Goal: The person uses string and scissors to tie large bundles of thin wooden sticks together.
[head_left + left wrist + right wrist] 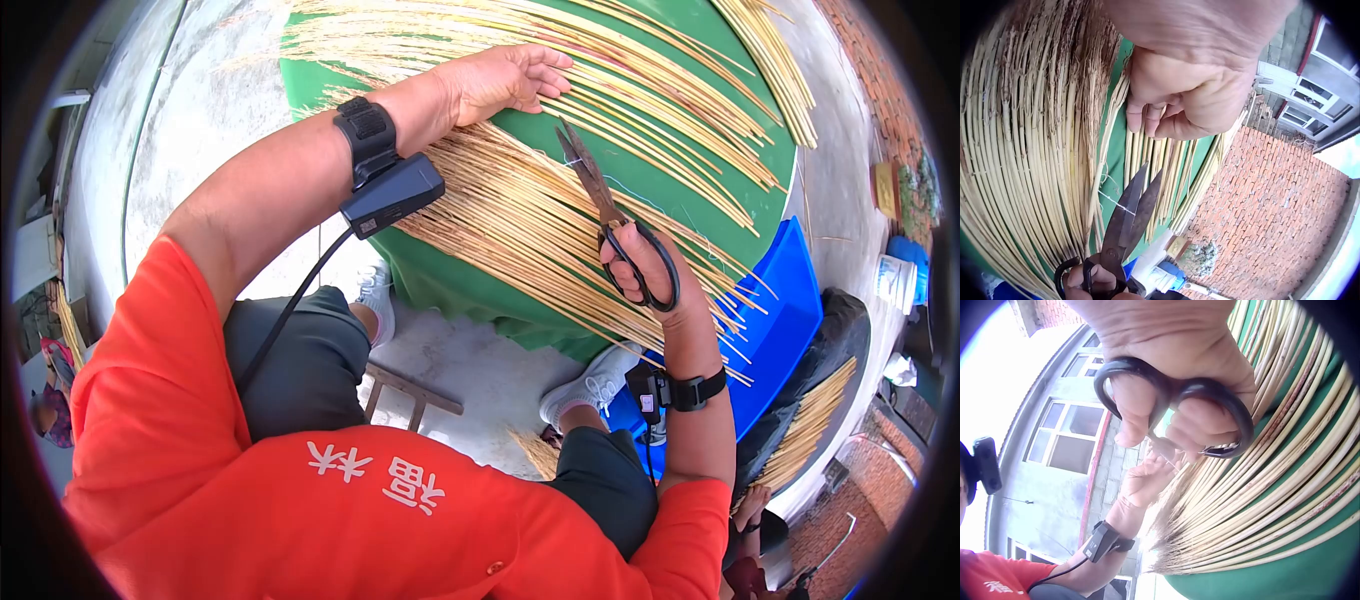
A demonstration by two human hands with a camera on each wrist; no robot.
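Note:
My right hand grips black-handled scissors, fingers and thumb through the loops. Their dark, worn blades point away from me, slightly parted. In the left wrist view a thin white thread crosses the blades. Beneath the scissors lies a fanned layer of long straw-coloured stalks, bushy at the left and bare at the right. My left hand reaches over the far layer of stalks, fingers loosely bent and touching together, with nothing visible held in them.
Green cloth covers the round table under the stalks. A blue tray stands below the table's right edge. Another stalk bundle lies farther right, near another person's hand. My shoes and a low stool are below the table.

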